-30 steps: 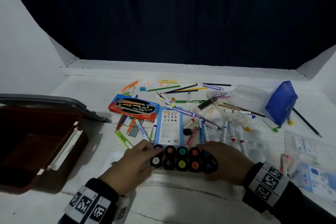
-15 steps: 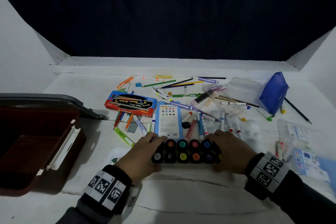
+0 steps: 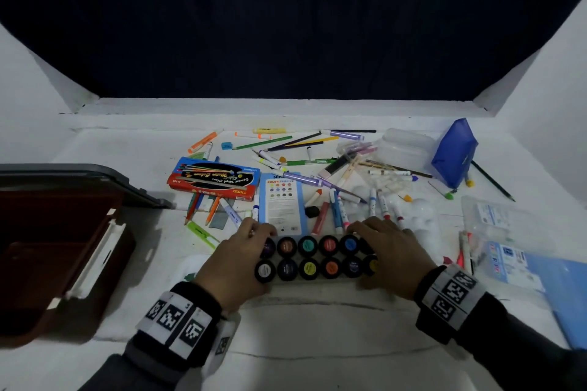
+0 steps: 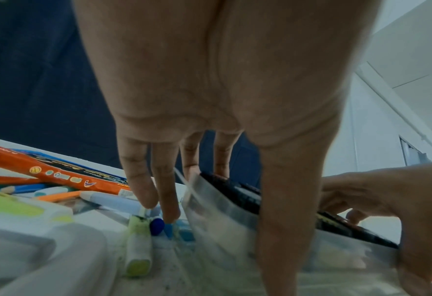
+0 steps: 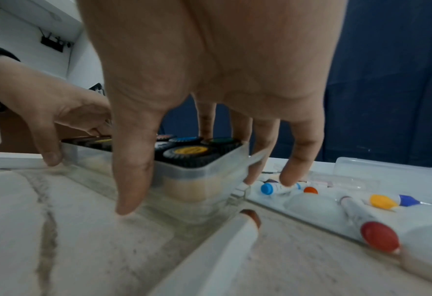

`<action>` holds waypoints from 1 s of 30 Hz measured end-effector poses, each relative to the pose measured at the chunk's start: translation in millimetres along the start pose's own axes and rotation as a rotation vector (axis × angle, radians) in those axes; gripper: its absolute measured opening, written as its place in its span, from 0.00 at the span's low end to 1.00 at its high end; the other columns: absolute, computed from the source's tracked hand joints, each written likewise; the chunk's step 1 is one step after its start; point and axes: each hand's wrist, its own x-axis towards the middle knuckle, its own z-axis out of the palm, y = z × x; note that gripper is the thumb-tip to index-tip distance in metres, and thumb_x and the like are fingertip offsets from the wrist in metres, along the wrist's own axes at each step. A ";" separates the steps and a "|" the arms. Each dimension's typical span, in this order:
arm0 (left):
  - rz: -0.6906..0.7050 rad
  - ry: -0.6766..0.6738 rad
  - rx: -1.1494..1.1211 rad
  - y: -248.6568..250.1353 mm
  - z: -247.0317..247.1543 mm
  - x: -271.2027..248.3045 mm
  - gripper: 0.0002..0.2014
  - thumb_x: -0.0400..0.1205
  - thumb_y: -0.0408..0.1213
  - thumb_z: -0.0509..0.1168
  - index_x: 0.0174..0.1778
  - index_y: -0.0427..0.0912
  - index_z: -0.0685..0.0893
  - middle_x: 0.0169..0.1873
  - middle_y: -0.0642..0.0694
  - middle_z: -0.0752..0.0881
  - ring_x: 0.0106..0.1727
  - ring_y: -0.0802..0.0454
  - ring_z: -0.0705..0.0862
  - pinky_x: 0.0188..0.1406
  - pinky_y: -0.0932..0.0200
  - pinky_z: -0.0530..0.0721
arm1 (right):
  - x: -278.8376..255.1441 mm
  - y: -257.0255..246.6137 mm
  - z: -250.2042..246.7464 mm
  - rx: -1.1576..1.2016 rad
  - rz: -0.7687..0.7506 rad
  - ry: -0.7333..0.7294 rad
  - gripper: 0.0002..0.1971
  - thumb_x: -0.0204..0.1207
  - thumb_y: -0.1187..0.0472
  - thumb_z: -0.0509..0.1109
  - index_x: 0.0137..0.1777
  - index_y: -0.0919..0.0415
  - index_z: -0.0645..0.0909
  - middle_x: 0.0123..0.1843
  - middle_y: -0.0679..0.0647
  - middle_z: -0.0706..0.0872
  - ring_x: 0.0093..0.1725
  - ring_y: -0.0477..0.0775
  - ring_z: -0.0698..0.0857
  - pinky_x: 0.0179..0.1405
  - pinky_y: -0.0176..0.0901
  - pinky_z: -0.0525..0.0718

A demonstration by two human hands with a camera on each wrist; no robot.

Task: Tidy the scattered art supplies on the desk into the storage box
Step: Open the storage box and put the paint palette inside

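Wrist views are revealing the clear tray wall under the paint-pot set (image 3: 317, 259); left hand (image 3: 236, 259) and right hand (image 3: 392, 255) are clasping its opposite ends, set lying between them.

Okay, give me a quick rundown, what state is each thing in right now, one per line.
Storage box: open, lid back.
Paint set: on the desk, jars capped, gripped at both ends.
Left hand: grips the set's left end.
Right hand: grips its right end.
Watercolor box: closed, flat.
Blue pouch: upright.
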 end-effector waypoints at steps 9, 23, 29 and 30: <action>0.026 0.146 -0.032 19.2 -30.3 -26.8 0.42 0.64 0.53 0.82 0.73 0.58 0.70 0.64 0.61 0.68 0.61 0.56 0.79 0.58 0.54 0.83 | -24.6 5.3 -24.3 0.112 -0.103 0.185 0.44 0.60 0.38 0.79 0.77 0.40 0.67 0.68 0.44 0.73 0.67 0.50 0.73 0.62 0.49 0.74; -0.115 -0.020 0.015 24.1 22.2 -91.8 0.45 0.63 0.58 0.80 0.76 0.64 0.69 0.61 0.69 0.69 0.60 0.61 0.80 0.61 0.58 0.80 | -62.8 -3.9 26.5 0.002 -0.235 -0.023 0.42 0.61 0.29 0.72 0.75 0.40 0.65 0.65 0.45 0.73 0.66 0.52 0.72 0.63 0.50 0.71; -0.195 -0.028 -0.022 28.5 31.9 -89.8 0.45 0.64 0.52 0.81 0.78 0.61 0.68 0.63 0.65 0.70 0.62 0.60 0.78 0.66 0.58 0.78 | -66.5 0.6 39.7 0.053 -0.163 -0.049 0.46 0.59 0.27 0.72 0.77 0.42 0.63 0.67 0.45 0.72 0.67 0.53 0.73 0.65 0.49 0.76; -0.205 -0.029 -0.050 27.9 33.6 -90.1 0.46 0.65 0.50 0.81 0.79 0.60 0.68 0.63 0.64 0.70 0.63 0.61 0.78 0.66 0.61 0.77 | -66.8 3.0 39.4 0.066 -0.140 -0.055 0.48 0.58 0.26 0.72 0.78 0.43 0.63 0.68 0.46 0.72 0.68 0.52 0.72 0.66 0.48 0.76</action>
